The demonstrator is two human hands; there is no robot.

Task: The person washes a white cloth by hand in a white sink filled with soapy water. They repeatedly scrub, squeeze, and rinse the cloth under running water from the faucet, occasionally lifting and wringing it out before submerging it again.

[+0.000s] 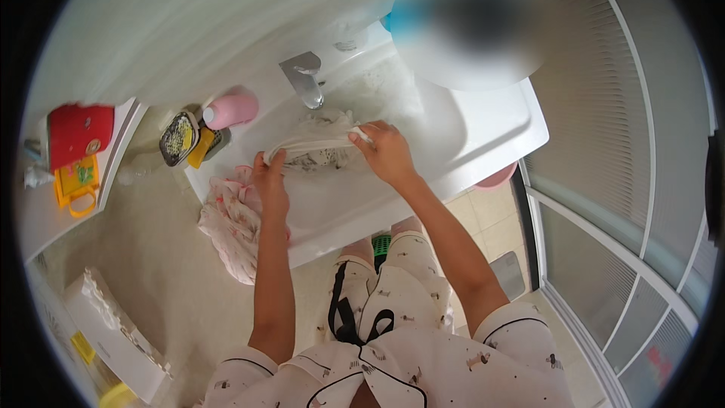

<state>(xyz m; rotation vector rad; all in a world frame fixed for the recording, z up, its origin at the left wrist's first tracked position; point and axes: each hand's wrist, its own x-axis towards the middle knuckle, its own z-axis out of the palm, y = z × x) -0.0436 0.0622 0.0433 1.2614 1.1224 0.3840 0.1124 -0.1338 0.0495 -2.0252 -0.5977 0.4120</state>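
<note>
White cloth, lower folds indistinct in sink

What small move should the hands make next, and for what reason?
Probably bring the left hand and right hand together, gathering the white cloth: both grip its edge, stretched between them, while the rest lies bunched in the sink.

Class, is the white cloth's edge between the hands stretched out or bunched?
Stretched out: the white cloth's edge runs as a long band from left hand to right hand.
</note>
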